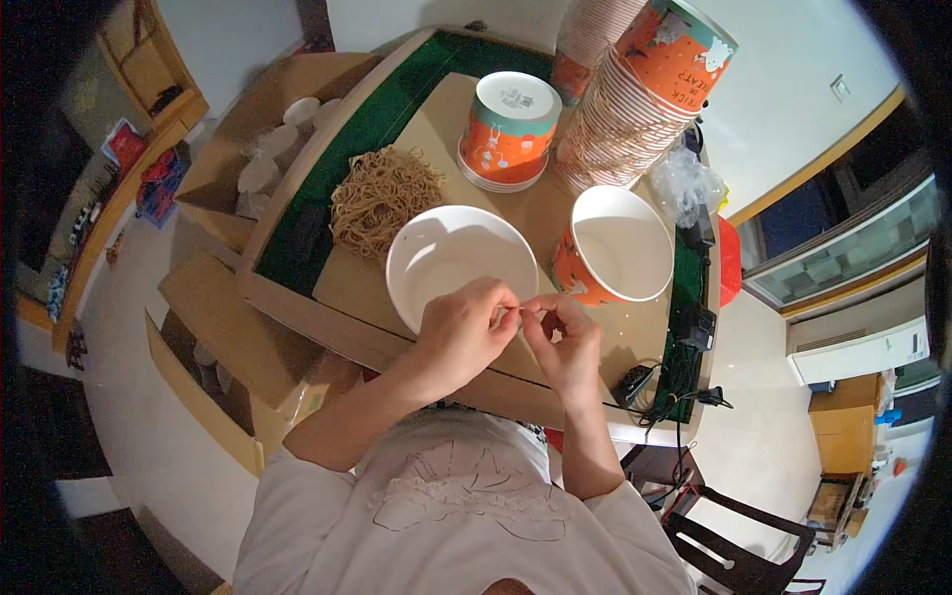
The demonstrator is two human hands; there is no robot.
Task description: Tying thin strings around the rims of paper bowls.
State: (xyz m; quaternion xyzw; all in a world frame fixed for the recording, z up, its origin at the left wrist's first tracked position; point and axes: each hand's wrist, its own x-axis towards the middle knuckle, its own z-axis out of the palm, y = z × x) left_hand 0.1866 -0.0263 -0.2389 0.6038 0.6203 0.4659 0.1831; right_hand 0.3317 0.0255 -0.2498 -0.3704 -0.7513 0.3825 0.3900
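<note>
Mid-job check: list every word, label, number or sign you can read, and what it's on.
Top orange-and-teal tub in the tall stack: large dark lettering, upside down; I won't copy printed wording.
Upturned tub: dark printing on its white base, too small to read.
White wall unit at right: tiny marks, too small to read.
Nearest open white tub: none visible.

The white-lined round tub (436, 253) stands open side up on a cardboard sheet (433, 124), beside tan cords (382, 203).
</note>
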